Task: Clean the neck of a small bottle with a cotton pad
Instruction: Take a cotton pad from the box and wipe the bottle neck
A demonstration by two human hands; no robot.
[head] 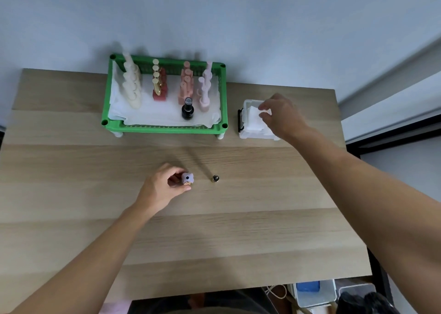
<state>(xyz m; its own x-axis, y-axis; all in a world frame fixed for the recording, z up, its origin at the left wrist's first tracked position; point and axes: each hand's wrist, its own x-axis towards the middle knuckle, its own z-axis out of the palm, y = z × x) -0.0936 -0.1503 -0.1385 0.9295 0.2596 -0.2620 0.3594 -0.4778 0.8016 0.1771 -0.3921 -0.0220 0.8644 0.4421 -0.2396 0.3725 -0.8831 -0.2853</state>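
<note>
Left hand (164, 187) grips bottle (187, 179); right hand (282, 117) pinches cotton pad (254, 115).

A small lilac bottle (187, 178) stands upright, uncapped, mid-table; white square cotton pads (254, 118) fill a clear box.

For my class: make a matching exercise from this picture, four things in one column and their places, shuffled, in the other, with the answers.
Things:
1. lilac bottle
2. cotton pad
3. black bottle
4. small round cap

Places:
A. in the green tray
B. alone on the table
C. held by the left hand
D. pinched by the right hand over the clear box

Pairs: 1-C, 2-D, 3-A, 4-B
</note>
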